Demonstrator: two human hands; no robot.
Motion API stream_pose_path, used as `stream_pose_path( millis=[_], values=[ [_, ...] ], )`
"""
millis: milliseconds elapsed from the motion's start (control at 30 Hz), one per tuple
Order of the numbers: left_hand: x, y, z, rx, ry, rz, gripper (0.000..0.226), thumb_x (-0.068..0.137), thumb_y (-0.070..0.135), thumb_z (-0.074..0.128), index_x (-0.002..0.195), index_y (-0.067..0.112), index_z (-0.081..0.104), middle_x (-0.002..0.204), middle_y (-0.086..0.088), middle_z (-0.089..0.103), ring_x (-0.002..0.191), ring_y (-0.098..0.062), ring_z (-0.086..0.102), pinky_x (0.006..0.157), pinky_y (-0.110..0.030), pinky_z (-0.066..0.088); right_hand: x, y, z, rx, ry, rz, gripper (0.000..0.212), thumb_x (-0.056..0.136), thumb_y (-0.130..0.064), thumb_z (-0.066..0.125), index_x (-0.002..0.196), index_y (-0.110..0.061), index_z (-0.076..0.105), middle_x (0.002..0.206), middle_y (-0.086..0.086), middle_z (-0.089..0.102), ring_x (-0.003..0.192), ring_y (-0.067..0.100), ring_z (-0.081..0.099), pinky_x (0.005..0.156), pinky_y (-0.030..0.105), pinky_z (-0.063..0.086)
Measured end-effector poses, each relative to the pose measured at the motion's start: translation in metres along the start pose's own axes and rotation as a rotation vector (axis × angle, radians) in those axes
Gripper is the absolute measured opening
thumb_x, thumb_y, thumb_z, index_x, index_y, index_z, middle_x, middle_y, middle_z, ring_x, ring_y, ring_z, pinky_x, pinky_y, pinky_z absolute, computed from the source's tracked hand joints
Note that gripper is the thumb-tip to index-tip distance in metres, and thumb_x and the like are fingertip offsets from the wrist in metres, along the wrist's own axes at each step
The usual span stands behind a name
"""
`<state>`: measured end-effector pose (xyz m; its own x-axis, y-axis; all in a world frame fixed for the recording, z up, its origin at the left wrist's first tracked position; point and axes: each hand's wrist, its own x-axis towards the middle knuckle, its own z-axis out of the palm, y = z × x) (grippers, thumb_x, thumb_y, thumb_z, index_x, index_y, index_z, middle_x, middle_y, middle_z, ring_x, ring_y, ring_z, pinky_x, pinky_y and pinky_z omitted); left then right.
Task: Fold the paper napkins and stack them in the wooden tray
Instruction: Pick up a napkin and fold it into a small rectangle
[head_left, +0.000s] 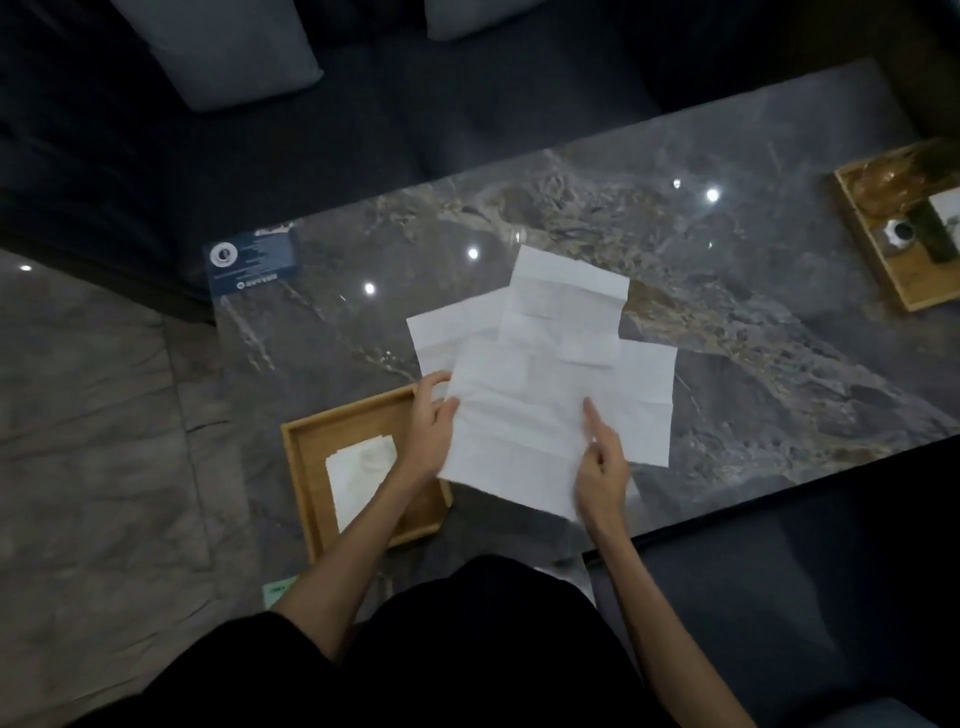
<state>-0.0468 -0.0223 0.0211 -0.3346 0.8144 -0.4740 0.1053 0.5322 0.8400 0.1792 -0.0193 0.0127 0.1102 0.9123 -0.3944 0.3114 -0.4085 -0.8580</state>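
Note:
Several unfolded white paper napkins overlap on the marble table, the farthest one (566, 301) lying flat. I hold the nearest napkin (514, 426) spread out in front of me. My left hand (431, 421) pinches its left edge, and my right hand (602, 462) pinches its lower right edge with the index finger stretched over the sheet. The wooden tray (304, 452) sits at the table's near left, under my left forearm. A folded white napkin (358, 478) lies inside it.
The glossy marble table (753, 338) stretches to the right. A second wooden tray (893, 280) with small items stands at the far right. A dark blue card (254, 262) lies at the far left corner. A dark sofa with grey cushions (223, 52) is behind.

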Motion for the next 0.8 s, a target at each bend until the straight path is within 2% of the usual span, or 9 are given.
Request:
stream_pose_path(
  millis=[100, 167, 267, 333, 433, 467, 567, 667, 800],
  values=[
    [-0.028, 0.011, -0.032, -0.066, 0.071, 0.075, 0.043, 0.107, 0.016, 0.042, 0.130, 0.052, 0.040, 0.131, 0.015, 0.055, 0.113, 0.000, 0.060, 0.089, -0.020, 0.055, -0.005, -0.033, 0.015, 0.003, -0.164, -0.041, 0.055, 0.099, 0.010, 0.036, 0.123, -0.029, 0.066, 0.129, -0.009, 0.058, 0.125, 0.004, 0.052, 0.117, 0.031, 0.036],
    [-0.043, 0.016, -0.057, -0.041, 0.141, 0.105, 0.048, 0.107, 0.013, 0.039, 0.126, 0.057, 0.040, 0.135, 0.005, 0.055, 0.120, -0.013, 0.059, 0.099, -0.036, 0.054, -0.009, -0.058, 0.034, -0.041, -0.243, -0.126, 0.039, 0.104, -0.004, 0.044, 0.128, -0.027, 0.065, 0.132, -0.013, 0.056, 0.126, 0.000, 0.050, 0.116, 0.033, 0.037],
    [-0.058, 0.027, -0.097, -0.017, 0.228, 0.138, 0.048, 0.107, 0.013, 0.039, 0.119, 0.058, 0.049, 0.134, 0.007, 0.057, 0.123, -0.015, 0.055, 0.108, -0.046, 0.047, -0.017, -0.092, 0.061, -0.124, -0.292, -0.331, 0.039, 0.104, -0.008, 0.050, 0.140, -0.021, 0.056, 0.143, -0.006, 0.049, 0.135, 0.012, 0.043, 0.117, 0.033, 0.032],
    [-0.065, 0.039, -0.125, -0.038, 0.280, 0.167, 0.044, 0.107, 0.014, 0.040, 0.121, 0.053, 0.056, 0.131, 0.016, 0.059, 0.123, -0.008, 0.054, 0.111, -0.043, 0.045, -0.026, -0.115, 0.076, -0.135, -0.284, -0.450, 0.043, 0.103, -0.004, 0.050, 0.144, -0.019, 0.051, 0.148, -0.007, 0.046, 0.139, 0.008, 0.038, 0.119, 0.021, 0.026],
    [-0.069, 0.051, -0.158, -0.127, 0.287, 0.217, 0.040, 0.107, 0.012, 0.041, 0.136, 0.033, 0.058, 0.137, -0.009, 0.061, 0.117, -0.038, 0.053, 0.102, -0.055, 0.042, -0.043, -0.143, 0.093, -0.099, -0.245, -0.526, 0.047, 0.103, 0.001, 0.046, 0.147, -0.016, 0.047, 0.152, -0.008, 0.043, 0.143, 0.004, 0.034, 0.116, 0.008, 0.020],
    [-0.070, 0.056, -0.167, -0.152, 0.273, 0.237, 0.040, 0.107, 0.011, 0.041, 0.139, 0.031, 0.056, 0.139, -0.007, 0.060, 0.119, -0.041, 0.050, 0.102, -0.054, 0.042, -0.048, -0.152, 0.097, -0.079, -0.233, -0.546, 0.048, 0.103, 0.003, 0.045, 0.147, -0.016, 0.047, 0.153, -0.008, 0.042, 0.143, 0.003, 0.034, 0.116, 0.008, 0.021],
    [-0.079, 0.065, -0.184, -0.209, 0.237, 0.299, 0.045, 0.106, 0.011, 0.044, 0.145, 0.035, 0.047, 0.141, 0.033, 0.049, 0.133, -0.012, 0.050, 0.112, -0.033, 0.043, -0.059, -0.168, 0.106, -0.032, -0.232, -0.575, 0.050, 0.103, 0.005, 0.044, 0.146, -0.020, 0.046, 0.151, -0.014, 0.042, 0.140, -0.010, 0.035, 0.114, 0.007, 0.024],
    [-0.081, 0.062, -0.198, -0.292, 0.193, 0.230, 0.049, 0.104, 0.014, 0.050, 0.147, 0.037, 0.044, 0.145, 0.017, 0.051, 0.126, -0.009, 0.056, 0.102, -0.033, 0.053, -0.057, -0.181, 0.112, -0.028, -0.289, -0.529, 0.047, 0.103, 0.002, 0.045, 0.144, -0.019, 0.051, 0.151, -0.009, 0.047, 0.135, -0.012, 0.040, 0.114, 0.013, 0.030],
    [-0.084, 0.054, -0.215, -0.343, 0.108, 0.199, 0.054, 0.099, 0.008, 0.059, 0.147, 0.028, 0.046, 0.151, 0.001, 0.049, 0.122, -0.008, 0.060, 0.092, -0.025, 0.057, -0.052, -0.187, 0.119, -0.051, -0.358, -0.399, 0.036, 0.103, -0.011, 0.055, 0.136, -0.019, 0.062, 0.142, -0.001, 0.059, 0.124, 0.020, 0.057, 0.101, 0.035, 0.050]
  ],
)
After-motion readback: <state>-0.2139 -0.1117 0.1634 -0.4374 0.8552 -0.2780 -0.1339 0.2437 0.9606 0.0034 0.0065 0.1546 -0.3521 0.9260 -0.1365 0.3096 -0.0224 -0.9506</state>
